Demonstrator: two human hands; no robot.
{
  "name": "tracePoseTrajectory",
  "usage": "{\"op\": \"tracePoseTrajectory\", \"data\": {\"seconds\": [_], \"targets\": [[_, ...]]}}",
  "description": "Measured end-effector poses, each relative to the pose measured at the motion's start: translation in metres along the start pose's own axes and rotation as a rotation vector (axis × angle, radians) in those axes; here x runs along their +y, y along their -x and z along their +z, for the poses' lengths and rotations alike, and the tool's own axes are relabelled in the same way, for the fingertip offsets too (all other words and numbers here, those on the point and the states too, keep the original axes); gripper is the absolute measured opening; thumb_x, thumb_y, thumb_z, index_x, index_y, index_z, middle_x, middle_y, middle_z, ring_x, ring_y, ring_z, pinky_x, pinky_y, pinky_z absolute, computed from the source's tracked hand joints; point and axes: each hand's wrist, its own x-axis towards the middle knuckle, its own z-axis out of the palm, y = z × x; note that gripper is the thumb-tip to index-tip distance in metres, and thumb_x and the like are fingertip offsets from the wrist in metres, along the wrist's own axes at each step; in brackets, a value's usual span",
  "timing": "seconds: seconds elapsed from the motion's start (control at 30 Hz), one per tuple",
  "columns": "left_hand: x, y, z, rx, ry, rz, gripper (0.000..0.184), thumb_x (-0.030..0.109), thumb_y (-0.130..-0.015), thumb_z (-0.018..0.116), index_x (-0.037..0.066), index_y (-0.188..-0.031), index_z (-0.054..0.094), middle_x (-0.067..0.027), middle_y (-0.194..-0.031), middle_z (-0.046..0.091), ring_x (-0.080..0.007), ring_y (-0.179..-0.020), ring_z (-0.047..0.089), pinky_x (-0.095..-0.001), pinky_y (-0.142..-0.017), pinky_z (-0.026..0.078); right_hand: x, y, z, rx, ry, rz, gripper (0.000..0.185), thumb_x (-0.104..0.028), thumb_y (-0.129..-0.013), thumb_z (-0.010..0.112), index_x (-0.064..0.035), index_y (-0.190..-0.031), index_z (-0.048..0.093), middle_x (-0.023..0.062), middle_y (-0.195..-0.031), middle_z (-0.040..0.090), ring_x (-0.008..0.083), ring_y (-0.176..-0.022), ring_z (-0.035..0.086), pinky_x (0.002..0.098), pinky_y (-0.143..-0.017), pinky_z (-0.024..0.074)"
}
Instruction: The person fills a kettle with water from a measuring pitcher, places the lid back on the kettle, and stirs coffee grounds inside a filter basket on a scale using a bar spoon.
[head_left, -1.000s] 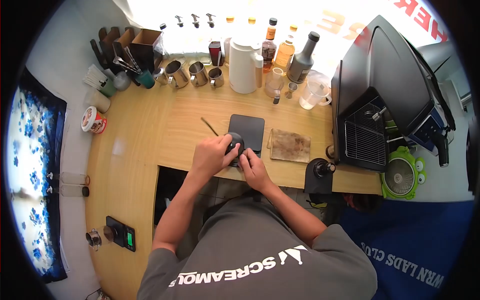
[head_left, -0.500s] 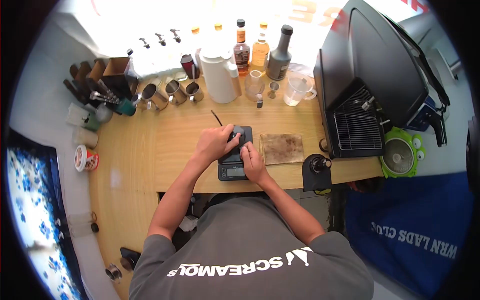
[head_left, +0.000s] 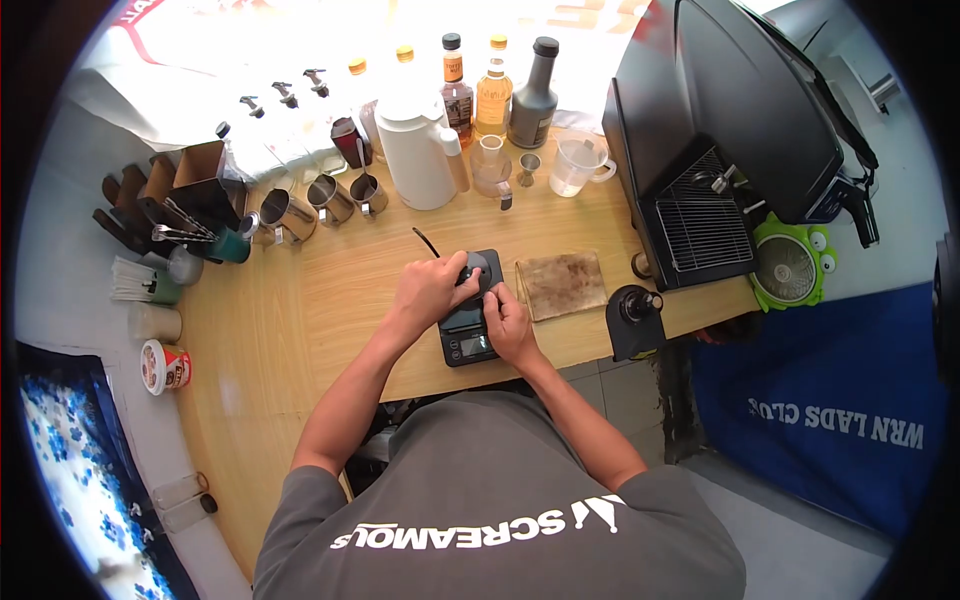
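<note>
A black digital scale [head_left: 468, 350] with a small lit display lies near the counter's front edge. On its far half is a dark round object [head_left: 484, 266], partly covered by my fingers; its kind is unclear. My left hand [head_left: 432, 288] is closed at the left side of this object, thumb reaching over it. A thin black stick [head_left: 425, 241] pokes out beyond that hand, and I cannot tell what it belongs to. My right hand [head_left: 510, 325] has its fingers curled together at the scale's right edge, close to the object. Whatever it grips is hidden.
A stained brown cloth [head_left: 562, 284] lies right of the scale, beside a tamper [head_left: 640, 303] on a black mat. An espresso machine [head_left: 705, 215] stands at the right. Metal pitchers [head_left: 330, 200], a white jug [head_left: 415, 160], bottles [head_left: 493, 100] and a measuring cup [head_left: 578, 168] line the back.
The camera view has shifted and turned slightly, so the counter items appear moved. Both hands keep nearly the same pose at the scale.
</note>
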Motion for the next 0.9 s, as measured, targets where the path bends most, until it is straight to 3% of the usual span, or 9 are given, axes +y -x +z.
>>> {"op": "tracePoseTrajectory", "data": {"seconds": [0.23,0.4,0.5,0.53,0.67,0.77,0.83,0.87,0.9], "targets": [[0.008,-0.005,-0.007,0.010,0.008,-0.029,0.029,0.029,-0.088,0.072,0.007,-0.077,0.057,-0.0109,-0.060,0.061,-0.0326,-0.055,0.063,-0.0421,-0.049,0.047,-0.004,0.000,0.003,0.047,0.048,-0.024,0.021,-0.018,-0.104,0.050,-0.0031,-0.089,0.050,0.0184,-0.061,0.045,0.0304,-0.052,0.049,0.0406,-0.051,0.0391],[0.013,-0.005,-0.031,0.081,0.240,-0.235,0.032,0.029,-0.088,0.071,0.004,-0.076,0.056,-0.0128,-0.059,0.059,-0.0326,-0.054,0.061,-0.0422,-0.050,0.045,-0.007,0.002,0.002,0.047,0.061,0.020,0.022,-0.019,-0.104,0.050,-0.0027,-0.089,0.050,0.0196,-0.062,0.044,0.0315,-0.052,0.049,0.0411,-0.052,0.0392],[-0.001,0.008,-0.045,0.208,0.296,-0.298,0.029,0.023,-0.088,0.072,0.003,-0.076,0.055,-0.0100,-0.055,0.047,-0.0249,-0.047,0.046,-0.0378,-0.047,0.038,-0.005,0.000,-0.002,0.032,0.072,0.023,0.024,-0.021,-0.104,0.051,-0.0021,-0.091,0.053,0.0173,-0.066,0.049,0.0273,-0.057,0.052,0.0390,-0.057,0.0428],[-0.003,0.014,-0.051,0.260,0.348,-0.320,0.028,0.020,-0.090,0.071,0.002,-0.075,0.055,-0.0079,-0.055,0.041,-0.0186,-0.048,0.039,-0.0346,-0.047,0.034,-0.002,0.000,-0.003,0.071,0.021,0.026,0.025,-0.023,-0.105,0.052,-0.0014,-0.093,0.055,0.0153,-0.069,0.052,0.0246,-0.062,0.054,0.0373,-0.061,0.0446],[-0.038,0.057,-0.049,0.346,0.281,-0.456,0.034,0.019,-0.091,0.070,0.001,-0.071,0.050,-0.0083,-0.055,0.038,-0.0172,-0.048,0.037,-0.0344,-0.048,0.033,0.013,-0.025,-0.031,0.268,-0.001,0.041,0.028,-0.029,-0.105,0.053,-0.0011,-0.104,0.057,0.0109,-0.093,0.061,0.0201,-0.085,0.058,0.0330,-0.079,0.0480],[-0.061,0.098,-0.034,0.282,0.136,-0.524,0.037,0.023,-0.090,0.071,0.002,-0.069,0.049,-0.0106,-0.054,0.043,-0.0241,-0.046,0.044,-0.0379,-0.047,0.036,0.010,-0.073,-0.071,0.514,0.126,0.005,0.034,-0.032,-0.105,0.053,-0.0003,-0.118,0.055,0.0135,-0.109,0.062,0.0253,-0.095,0.060,0.0374,-0.086,0.0491],[-0.067,0.119,-0.025,0.209,0.034,-0.565,0.037,0.027,-0.088,0.073,0.003,-0.069,0.052,-0.0115,-0.055,0.049,-0.0296,-0.047,0.050,-0.0408,-0.047,0.039,0.035,-0.106,-0.096,0.548,0.107,-0.041,0.044,-0.030,-0.103,0.055,0.0013,-0.133,0.046,0.0200,-0.127,0.053,0.0317,-0.112,0.056,0.0424,-0.096,0.0470],[-0.065,0.124,-0.018,0.218,0.035,-0.570,0.037,0.027,-0.088,0.073,0.003,-0.069,0.052,-0.0115,-0.055,0.049,-0.0296,-0.047,0.050,-0.0408,-0.047,0.039,0.037,-0.116,-0.106,0.540,0.108,-0.049,0.044,-0.030,-0.103,0.055,0.0013,-0.133,0.046,0.0200,-0.127,0.053,0.0317,-0.112,0.056,0.0424,-0.096,0.0470],[-0.063,0.126,-0.013,0.217,0.018,-0.596,0.037,0.027,-0.087,0.073,0.003,-0.068,0.053,-0.0117,-0.055,0.049,-0.0296,-0.047,0.050,-0.0409,-0.047,0.039,0.036,-0.126,-0.114,0.509,0.259,-0.057,0.049,-0.029,-0.103,0.056,0.0015,-0.138,0.041,0.0229,-0.133,0.047,0.0351,-0.120,0.051,0.0443,-0.101,0.0437]]}}
